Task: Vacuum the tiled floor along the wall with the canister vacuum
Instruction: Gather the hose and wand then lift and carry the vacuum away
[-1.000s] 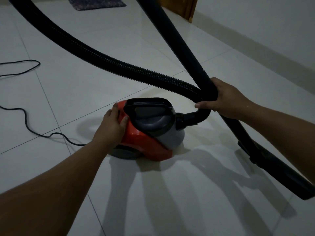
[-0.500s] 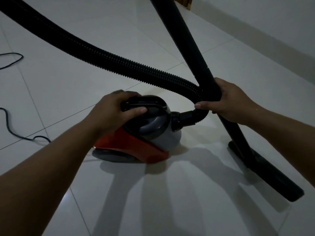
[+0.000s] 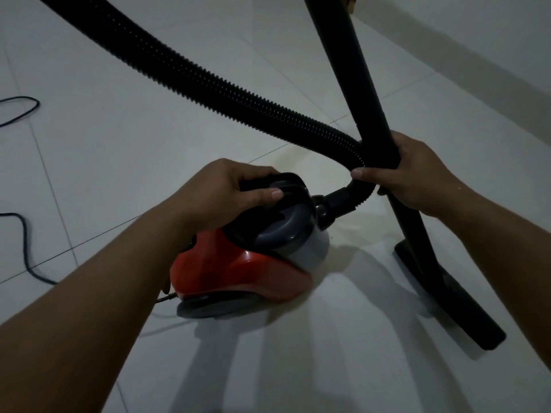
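**Repositioning the canister before the wall pass**

My left hand (image 3: 229, 186) grips the carry handle (image 3: 280, 181) on top of the canister vacuum (image 3: 247, 263) — fingers curled over the handle, thumb laid along its near side. My right hand (image 3: 417, 177) is wrapped round the wand (image 3: 372, 108), thumb pointing toward the hose (image 3: 208, 84) where it loops down into the canister's front port. The canister sits on the tiled floor (image 3: 119, 159), directly under my left fingers; the floor head (image 3: 465, 311) lies flat below and right of my right fingers, with the wall (image 3: 477, 40) beyond it.

Looks like a lift or drag step. To do it well I'd:
- lift straight up by the handle, no twisting the hose cuff
- keep the wand steady so the head stays flat
- watch the power cord (image 3: 26, 251) trailing left of my left fingers — don't snag it.
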